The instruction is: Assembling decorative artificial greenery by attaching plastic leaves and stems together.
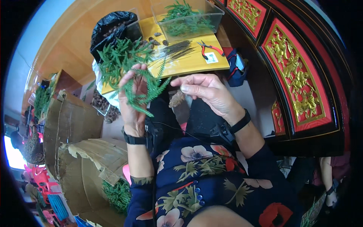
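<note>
Left fingers (126, 78) curl round sprig (150, 92), likely light, bendy, best held low; can't tell if right fingers (196, 90), 12 o'clock of cone (176, 100), pinch anything.

I'm using the table (193, 67) as landmark. On it: tub (217, 23) far right, pliers (216, 48) right end, sticks (177, 50) mid, cones (154, 41) left of centre, sprig pile (117, 58) left edge. Bag (96, 45): far-left corner. Carved panel (297, 75): off right. Carton (81, 178): off near-left. Left hand (130, 100), with held sprig (155, 89), and right hand (211, 90): near side.
</note>
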Demonstrator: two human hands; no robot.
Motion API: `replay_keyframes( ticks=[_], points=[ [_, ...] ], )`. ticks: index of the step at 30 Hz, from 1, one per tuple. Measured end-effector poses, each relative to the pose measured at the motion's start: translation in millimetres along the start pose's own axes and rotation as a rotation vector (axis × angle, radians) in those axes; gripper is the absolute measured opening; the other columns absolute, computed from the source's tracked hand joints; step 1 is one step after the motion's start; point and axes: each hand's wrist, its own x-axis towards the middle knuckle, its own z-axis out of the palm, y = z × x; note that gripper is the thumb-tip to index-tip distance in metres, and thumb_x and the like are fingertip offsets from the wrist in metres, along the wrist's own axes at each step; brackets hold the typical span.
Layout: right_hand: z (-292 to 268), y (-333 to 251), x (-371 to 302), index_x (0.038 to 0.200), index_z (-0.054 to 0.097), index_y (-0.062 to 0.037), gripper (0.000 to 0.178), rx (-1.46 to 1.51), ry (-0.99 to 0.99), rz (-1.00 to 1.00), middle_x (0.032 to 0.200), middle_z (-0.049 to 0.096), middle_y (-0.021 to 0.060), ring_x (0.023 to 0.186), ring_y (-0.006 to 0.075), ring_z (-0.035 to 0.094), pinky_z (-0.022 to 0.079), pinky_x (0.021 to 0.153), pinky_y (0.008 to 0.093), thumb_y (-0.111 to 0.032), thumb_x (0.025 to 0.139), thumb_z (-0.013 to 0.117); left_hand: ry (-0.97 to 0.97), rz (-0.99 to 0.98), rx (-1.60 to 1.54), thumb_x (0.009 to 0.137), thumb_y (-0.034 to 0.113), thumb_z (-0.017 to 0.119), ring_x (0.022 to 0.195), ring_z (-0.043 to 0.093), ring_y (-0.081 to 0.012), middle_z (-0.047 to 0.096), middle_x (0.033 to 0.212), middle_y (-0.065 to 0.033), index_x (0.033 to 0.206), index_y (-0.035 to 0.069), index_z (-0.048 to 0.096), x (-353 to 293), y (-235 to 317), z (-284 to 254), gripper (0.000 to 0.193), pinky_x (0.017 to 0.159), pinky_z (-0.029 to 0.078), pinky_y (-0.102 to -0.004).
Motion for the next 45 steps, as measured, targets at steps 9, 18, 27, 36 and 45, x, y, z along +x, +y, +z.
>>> replay_keyframes(
  ticks=[9,18,27,36,45],
  points=[
    [13.1,2.1,-7.3,0.088,0.066,0.001,0.015,0.058,-0.119,0.092,0.083,0.064,0.002,0.081,0.0059,0.057,0.045,0.073,0.0202,-0.013,0.082,0.065,-0.21,0.119,0.455,0.086,0.013,0.054,0.119,0.046,-0.0258,0.05,0.124,-0.0149,0.11,0.008,0.058,-17.2,-18.2,12.6,0.024,0.098,0.039,-0.0359],
    [5.1,-23.2,-16.5,0.079,0.062,-0.0013,0.007,-0.849,-0.008,-0.339,0.079,0.058,0.0078,0.083,0.0178,0.055,0.043,0.073,0.0286,-0.007,0.076,0.065,0.167,0.333,0.872,0.078,0.002,0.059,0.099,0.054,-0.0157,0.054,0.118,-0.0099,0.114,0.002,0.057,-20.9,19.1,46.3,0.036,0.076,0.043,-0.0256],
    [0.9,-24.8,-18.2,0.075,0.059,-0.0001,0.01,-0.976,-0.041,-0.455,0.078,0.056,0.0112,0.087,0.0254,0.054,0.043,0.074,0.0336,-0.007,0.072,0.066,-0.039,-0.217,0.897,0.083,0.003,0.06,0.08,0.055,-0.008,0.059,0.103,-0.0049,0.109,0.0,0.057,-31.3,1.3,66.6,0.026,0.067,0.042,-0.0185],
    [-7.7,-21.4,-17.4,0.076,0.059,-0.0006,0.008,-0.938,0.028,-0.469,0.096,0.061,0.0141,0.09,0.0233,0.057,0.044,0.08,0.0321,-0.006,0.075,0.064,0.09,-0.202,0.811,0.081,0.0,0.063,0.076,0.053,-0.0063,0.059,0.085,-0.0013,0.103,0.0,0.059,-26.5,-3.8,43.4,0.022,0.07,0.043,-0.0176],
    [-7.2,-40.9,-22.2,0.085,0.057,0.0,0.004,-0.567,0.18,-0.215,0.106,0.061,0.0123,0.093,0.0122,0.058,0.044,0.08,0.0246,-0.004,0.085,0.056,0.252,-0.249,0.486,0.081,0.001,0.064,0.076,0.054,-0.0066,0.059,0.087,-0.0005,0.106,0.0,0.058,-20.9,0.4,34.6,0.026,0.07,0.044,-0.0174]
  ],
)
